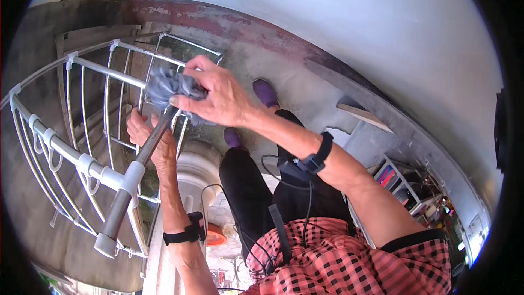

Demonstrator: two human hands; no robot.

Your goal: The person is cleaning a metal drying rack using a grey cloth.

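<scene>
A metal-tube rack with white plastic joints stands before me on the left. My right hand grips a crumpled grey cloth, pressed against the rack's upper tubes where they meet. Lower and further left, my left hand is among the thin upright bars, partly behind a thick grey tube. Its fingers are curled beside one bar; whether they close around it is hard to see. That thick tube runs down to a white T-joint and ends in a white cap.
White plastic hooks hang on the rack's left tube. Below my left arm is a pale round column-like piece, with an orange basin near it. A pale wall curves along the far side. Shelving with items stands at right.
</scene>
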